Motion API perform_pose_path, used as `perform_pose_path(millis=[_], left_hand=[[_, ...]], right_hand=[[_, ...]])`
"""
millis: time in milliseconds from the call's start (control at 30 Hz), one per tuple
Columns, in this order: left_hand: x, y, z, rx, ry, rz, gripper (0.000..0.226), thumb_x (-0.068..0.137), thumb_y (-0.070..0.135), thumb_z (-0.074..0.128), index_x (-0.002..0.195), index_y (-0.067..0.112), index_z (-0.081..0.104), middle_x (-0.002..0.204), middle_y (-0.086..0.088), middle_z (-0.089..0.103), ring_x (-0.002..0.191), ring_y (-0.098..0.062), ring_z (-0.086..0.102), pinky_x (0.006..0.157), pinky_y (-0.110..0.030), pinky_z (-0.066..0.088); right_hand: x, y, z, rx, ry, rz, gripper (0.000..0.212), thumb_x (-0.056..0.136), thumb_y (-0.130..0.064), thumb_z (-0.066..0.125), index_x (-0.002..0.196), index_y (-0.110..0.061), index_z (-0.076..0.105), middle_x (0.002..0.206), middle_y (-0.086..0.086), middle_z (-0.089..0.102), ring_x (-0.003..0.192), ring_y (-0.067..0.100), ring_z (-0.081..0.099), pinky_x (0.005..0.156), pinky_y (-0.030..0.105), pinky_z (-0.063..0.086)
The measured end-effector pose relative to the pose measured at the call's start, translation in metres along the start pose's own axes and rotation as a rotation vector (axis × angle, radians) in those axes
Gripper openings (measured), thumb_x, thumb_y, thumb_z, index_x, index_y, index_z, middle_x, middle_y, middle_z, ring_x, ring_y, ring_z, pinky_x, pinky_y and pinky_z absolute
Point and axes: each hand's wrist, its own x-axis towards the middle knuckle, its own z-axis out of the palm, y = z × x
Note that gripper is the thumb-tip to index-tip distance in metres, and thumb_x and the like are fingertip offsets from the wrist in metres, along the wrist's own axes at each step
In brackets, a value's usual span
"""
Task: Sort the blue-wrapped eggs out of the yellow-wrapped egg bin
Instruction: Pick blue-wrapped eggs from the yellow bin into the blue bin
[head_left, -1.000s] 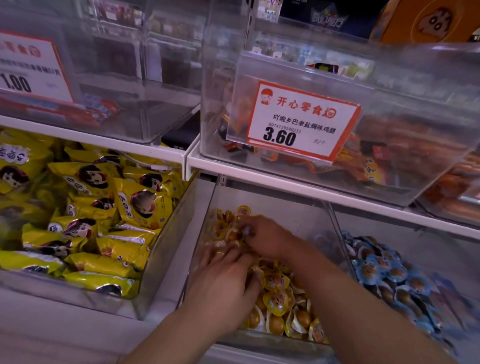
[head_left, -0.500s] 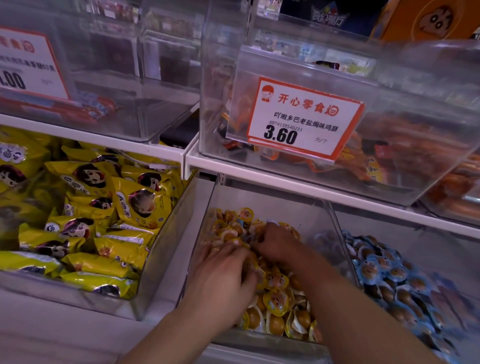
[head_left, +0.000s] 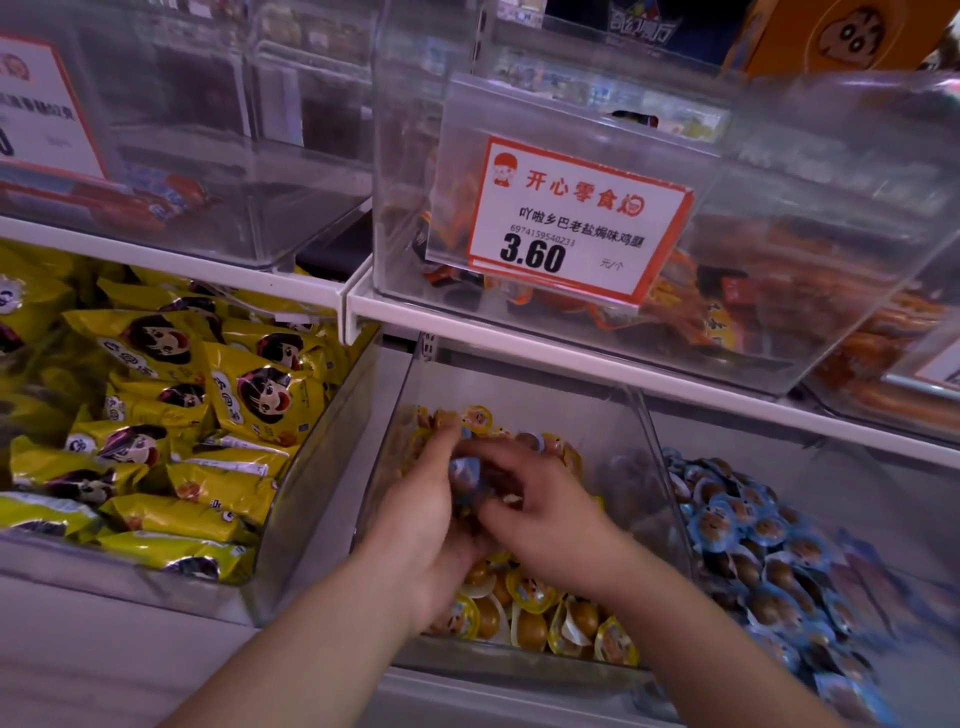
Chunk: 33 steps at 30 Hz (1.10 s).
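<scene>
Reaching into the clear yellow-wrapped egg bin (head_left: 644, 431) at lower centre, left hand (head_left: 421, 525) and right hand (head_left: 545, 519) pinching together on a blue-wrapped egg (head_left: 464, 474) between them, blue egg bin (head_left: 737, 540) just right, yellow snack packs (head_left: 156, 415) left.

White shop shelving (head_left: 519, 332) with clear acrylic bins (head_left: 311, 171) and price cards (head_left: 576, 218).

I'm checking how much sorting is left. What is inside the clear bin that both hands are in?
Mostly yellow-wrapped eggs in the clear bin. One blue-wrapped egg sits between the left hand and right hand. Whatever lies under the hands is covered.
</scene>
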Motion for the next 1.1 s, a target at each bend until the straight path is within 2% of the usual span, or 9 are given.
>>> perform_pose_path(millis=[67, 167, 333, 433, 533, 633, 800, 967, 1100], left_hand=[[0.002, 0.004, -0.004, -0.003, 0.095, 0.066, 0.026, 0.099, 0.025, 0.055, 0.108, 0.005, 0.069, 0.076, -0.012, 0.073, 0.064, -0.021, 0.072, 0.050, -0.030, 0.056], [0.003, 0.008, -0.009, 0.075, 0.152, 0.117, 0.021, 0.097, 0.011, 0.054, 0.112, 0.004, 0.067, 0.084, -0.016, 0.072, 0.057, -0.023, 0.066, 0.039, -0.025, 0.043], [0.005, 0.007, -0.012, 0.204, 0.174, 0.191, 0.024, 0.100, 0.003, 0.046, 0.113, 0.005, 0.066, 0.085, -0.013, 0.073, 0.057, -0.022, 0.067, 0.046, -0.027, 0.045], [0.007, 0.006, -0.016, 0.222, 0.154, 0.209, 0.024, 0.098, 0.002, 0.047, 0.112, 0.006, 0.066, 0.093, -0.016, 0.076, 0.064, -0.025, 0.071, 0.048, -0.027, 0.051], [0.009, 0.006, -0.021, 0.243, 0.140, 0.225, 0.024, 0.098, 0.001, 0.048, 0.111, 0.008, 0.067, 0.093, -0.016, 0.076, 0.066, -0.027, 0.072, 0.047, -0.027, 0.051], [0.012, 0.006, -0.022, 0.256, 0.121, 0.235, 0.025, 0.098, 0.001, 0.048, 0.112, 0.008, 0.067, 0.092, -0.016, 0.076, 0.065, -0.027, 0.071, 0.046, -0.027, 0.050], [0.015, 0.003, -0.023, 0.246, 0.133, 0.250, 0.024, 0.097, 0.000, 0.049, 0.110, 0.009, 0.067, 0.088, -0.015, 0.076, 0.062, -0.026, 0.071, 0.044, -0.026, 0.049], [0.014, 0.003, -0.021, 0.267, 0.150, 0.273, 0.024, 0.098, 0.000, 0.049, 0.107, 0.010, 0.068, 0.090, -0.015, 0.076, 0.062, -0.026, 0.071, 0.043, -0.027, 0.049], [0.013, 0.003, -0.022, 0.274, 0.150, 0.281, 0.024, 0.098, 0.001, 0.048, 0.107, 0.010, 0.068, 0.090, -0.014, 0.076, 0.062, -0.026, 0.070, 0.043, -0.027, 0.049]], right_hand=[[0.007, 0.003, -0.011, 0.238, 0.126, 0.097, 0.048, 0.077, -0.011, 0.055, 0.123, -0.013, 0.067, 0.109, 0.001, 0.075, 0.100, 0.012, 0.072, 0.087, 0.025, 0.055], [0.036, 0.027, -0.031, 0.260, 0.433, 0.326, 0.022, 0.086, -0.004, 0.059, 0.095, -0.016, 0.075, 0.099, 0.009, 0.077, 0.098, 0.023, 0.072, 0.082, 0.029, 0.054], [0.070, 0.074, -0.001, -0.669, -0.199, 0.284, 0.029, 0.098, -0.026, 0.050, 0.117, -0.018, 0.070, 0.125, 0.010, 0.065, 0.119, 0.029, 0.055, 0.095, 0.030, 0.041], [0.079, 0.087, 0.004, -0.874, -0.266, 0.336, 0.033, 0.097, -0.028, 0.048, 0.125, -0.023, 0.063, 0.131, 0.010, 0.056, 0.128, 0.035, 0.039, 0.105, 0.047, 0.039], [0.083, 0.090, 0.004, -1.080, -0.186, 0.336, 0.031, 0.095, -0.027, 0.050, 0.123, -0.019, 0.062, 0.122, 0.012, 0.060, 0.120, 0.035, 0.044, 0.099, 0.046, 0.040], [0.079, 0.091, 0.009, -1.024, -0.051, 0.359, 0.028, 0.094, -0.028, 0.052, 0.118, -0.019, 0.065, 0.116, 0.013, 0.064, 0.115, 0.033, 0.049, 0.098, 0.042, 0.039], [0.073, 0.098, -0.009, -0.564, 0.316, 0.411, 0.008, 0.083, -0.028, 0.067, 0.084, -0.025, 0.075, 0.096, 0.003, 0.074, 0.100, 0.026, 0.066, 0.091, 0.039, 0.052], [0.088, 0.108, 0.003, -0.805, -0.004, 0.329, 0.028, 0.091, -0.032, 0.053, 0.111, -0.031, 0.071, 0.111, 0.006, 0.067, 0.110, 0.030, 0.055, 0.092, 0.038, 0.050], [0.103, 0.114, 0.009, -0.856, -0.157, 0.358, 0.036, 0.094, -0.038, 0.049, 0.122, -0.020, 0.059, 0.117, 0.011, 0.060, 0.119, 0.036, 0.042, 0.092, 0.045, 0.043]])
